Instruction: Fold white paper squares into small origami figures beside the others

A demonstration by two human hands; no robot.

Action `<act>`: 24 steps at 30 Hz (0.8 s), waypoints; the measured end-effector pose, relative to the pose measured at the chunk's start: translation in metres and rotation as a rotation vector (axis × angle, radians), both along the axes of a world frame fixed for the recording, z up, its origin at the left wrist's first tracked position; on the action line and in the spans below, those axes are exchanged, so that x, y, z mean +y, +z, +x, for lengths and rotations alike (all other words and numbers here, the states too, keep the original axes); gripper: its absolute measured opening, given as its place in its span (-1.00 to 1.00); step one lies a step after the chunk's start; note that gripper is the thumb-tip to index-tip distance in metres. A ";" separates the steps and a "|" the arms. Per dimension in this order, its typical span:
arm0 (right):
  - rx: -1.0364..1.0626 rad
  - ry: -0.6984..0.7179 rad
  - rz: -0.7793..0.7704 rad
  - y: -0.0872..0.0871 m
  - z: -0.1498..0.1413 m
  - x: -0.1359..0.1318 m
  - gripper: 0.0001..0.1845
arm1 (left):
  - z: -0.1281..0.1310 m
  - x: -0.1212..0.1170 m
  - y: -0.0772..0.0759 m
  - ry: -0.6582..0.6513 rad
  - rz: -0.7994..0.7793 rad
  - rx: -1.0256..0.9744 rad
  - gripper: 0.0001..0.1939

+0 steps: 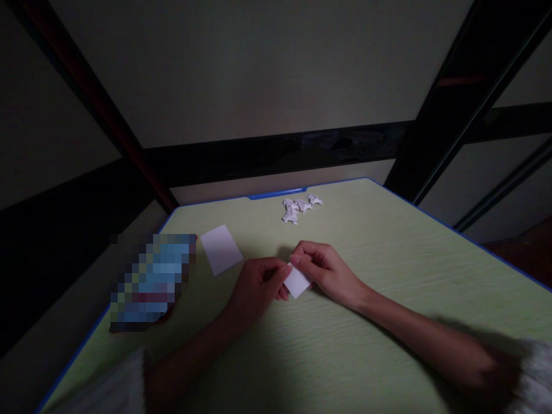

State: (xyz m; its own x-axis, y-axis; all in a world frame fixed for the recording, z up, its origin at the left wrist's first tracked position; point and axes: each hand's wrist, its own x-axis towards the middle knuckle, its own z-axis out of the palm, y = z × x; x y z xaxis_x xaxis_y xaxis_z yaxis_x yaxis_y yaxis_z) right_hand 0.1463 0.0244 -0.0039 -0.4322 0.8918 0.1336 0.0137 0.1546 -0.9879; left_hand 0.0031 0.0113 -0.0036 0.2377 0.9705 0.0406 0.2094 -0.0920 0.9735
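A small piece of white paper (297,282) is held between both hands over the middle of the table. My left hand (259,284) pinches its left edge, thumb on top. On the far side, my right hand (325,270) grips the paper with its thumb close to the left thumb. The paper looks folded, but its layers are too small to make out. Beyond the hands lie several folded white paper figures (290,215), grouped close together. To the left of my left hand rests a flat stack or sheet of white paper (221,250).
The pale green table (409,247) has a blue edge and a blue raised strip (278,194) at its back. A pixelated blue item (159,282) lies near the left edge. Behind stands a panelled wall or cabinet (259,69) with dark bands.
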 end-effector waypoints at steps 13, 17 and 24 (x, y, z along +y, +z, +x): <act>0.045 -0.018 -0.043 0.002 -0.002 0.001 -0.72 | 0.001 -0.001 0.003 0.083 0.029 0.016 -0.78; 0.125 0.011 -0.135 0.003 -0.004 0.001 -0.70 | 0.001 -0.001 0.005 0.124 0.064 -0.002 -0.78; 0.173 -0.028 -0.200 0.005 -0.006 0.003 -0.74 | 0.001 -0.001 0.008 0.254 0.085 -0.027 -0.77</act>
State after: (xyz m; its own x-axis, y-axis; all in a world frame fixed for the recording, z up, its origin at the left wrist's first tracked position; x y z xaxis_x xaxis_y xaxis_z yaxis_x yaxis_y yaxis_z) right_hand 0.1405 0.0273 0.0007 -0.3931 0.9192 0.0230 -0.1565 -0.0422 -0.9868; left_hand 0.0040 0.0099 0.0047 -0.0152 0.9917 0.1276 0.2099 -0.1216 0.9701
